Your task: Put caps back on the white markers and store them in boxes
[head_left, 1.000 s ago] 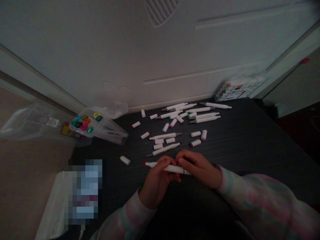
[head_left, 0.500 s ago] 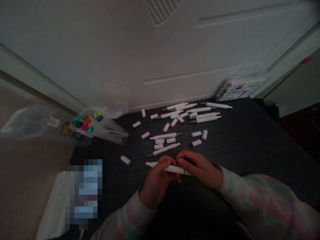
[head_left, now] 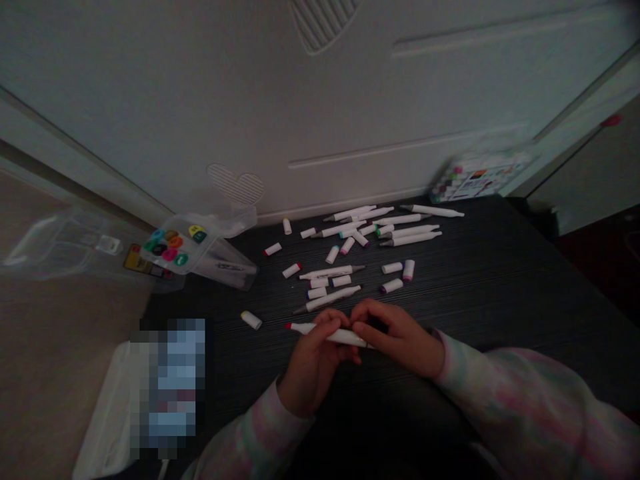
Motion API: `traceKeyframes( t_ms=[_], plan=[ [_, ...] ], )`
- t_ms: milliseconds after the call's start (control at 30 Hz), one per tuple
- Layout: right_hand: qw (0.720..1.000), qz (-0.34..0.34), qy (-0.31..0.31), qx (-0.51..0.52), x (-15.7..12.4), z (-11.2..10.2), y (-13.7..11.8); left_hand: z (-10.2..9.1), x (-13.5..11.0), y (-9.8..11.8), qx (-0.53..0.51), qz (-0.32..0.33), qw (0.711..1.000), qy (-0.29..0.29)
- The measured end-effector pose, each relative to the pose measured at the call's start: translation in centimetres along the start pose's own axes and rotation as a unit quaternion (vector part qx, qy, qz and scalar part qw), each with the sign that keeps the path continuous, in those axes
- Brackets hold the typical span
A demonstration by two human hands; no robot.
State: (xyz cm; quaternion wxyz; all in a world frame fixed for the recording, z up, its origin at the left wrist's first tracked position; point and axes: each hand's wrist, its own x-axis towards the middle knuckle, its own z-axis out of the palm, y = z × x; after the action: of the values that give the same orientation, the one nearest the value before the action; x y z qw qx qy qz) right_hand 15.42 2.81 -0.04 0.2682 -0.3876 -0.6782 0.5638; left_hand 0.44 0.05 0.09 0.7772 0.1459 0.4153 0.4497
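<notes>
Left hand (head_left: 313, 370) is closed around a red-tipped marker (head_left: 345, 335), thumb flat along the barrel, and the right hand (head_left: 403, 337) has its fingers pinched in on the other end, so both hands are on the one pen. It's held near the front of the desk (head_left: 510, 287), red nib pointing left; the far end is hidden by the right hand.

Desk is dark with a streaky grain, pushed up against a white panel (head_left: 225, 80) with ribbed heart shapes (head_left: 235, 183) on it. Pretty dim in there tbh. Loose white markers (head_left: 330, 299) and pulled-off caps (head_left: 251, 320) are scattered over the middle and back. A clear box (head_left: 220, 263) sits on the left, lid flopped out, a handful of coloured marker ends showing. There's a packed marker case (head_left: 483, 175) at the back right corner, and something pixelated (head_left: 175, 387) at front left, can't tell what.

As for pose, the left forearm comes up from bottom left, fingers curling behind the pen. The right one comes in from the right, back of the hand up, thumb and fingers bent inward. Pastel plaid sleeves (head_left: 525, 400) on both arms.
</notes>
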Motion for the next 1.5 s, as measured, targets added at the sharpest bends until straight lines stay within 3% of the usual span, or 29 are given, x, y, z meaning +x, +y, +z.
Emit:
traceKeyframes(
  t_ms=[1133,1500],
  plan=[
    [1.000,0.005,-0.017,0.005,0.06,0.06,-0.28,0.03,-0.17,0.32,0.013,-0.014,1.000,0.014],
    [0.998,-0.012,0.004,-0.062,-0.23,0.69,0.57,-0.12,0.29,0.19,-0.008,0.014,0.999,0.030]
  ],
)
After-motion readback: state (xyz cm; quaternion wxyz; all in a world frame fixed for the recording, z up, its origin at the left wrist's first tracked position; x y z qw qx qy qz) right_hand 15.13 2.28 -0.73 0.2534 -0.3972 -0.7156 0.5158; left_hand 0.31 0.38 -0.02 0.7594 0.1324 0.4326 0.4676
